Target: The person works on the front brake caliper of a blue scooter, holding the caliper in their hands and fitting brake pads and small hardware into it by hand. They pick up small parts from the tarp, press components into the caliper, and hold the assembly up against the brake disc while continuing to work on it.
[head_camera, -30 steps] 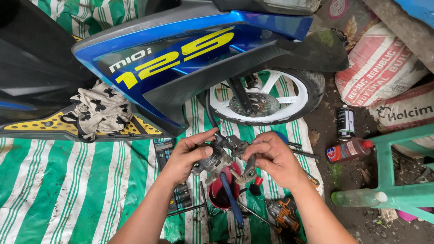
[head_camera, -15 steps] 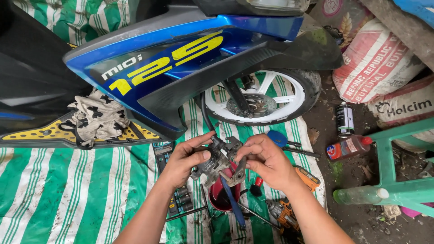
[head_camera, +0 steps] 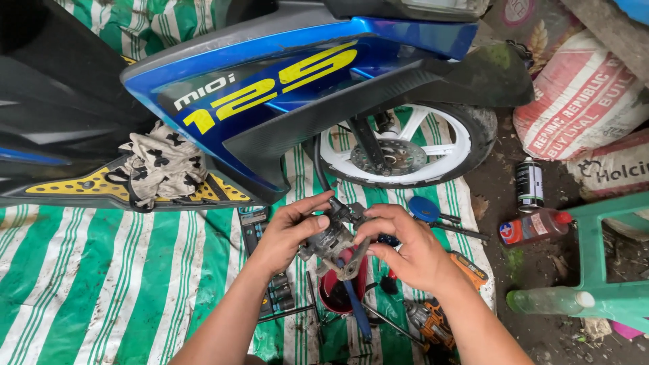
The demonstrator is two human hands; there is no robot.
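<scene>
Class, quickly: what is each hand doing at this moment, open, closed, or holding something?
Left hand: closed on the grey metal brake caliper, gripping its left side.
Right hand: closed on the same caliper, fingers pinching its right side.

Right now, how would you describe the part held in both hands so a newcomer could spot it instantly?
Start at the white front wheel of the blue scooter, then drop straight down over the green-striped tarp. There the left hand and right hand grip a grimy grey metal caliper. Unlike the loose tools beneath, it is lifted off the tarp and joined to a black hose.
</scene>
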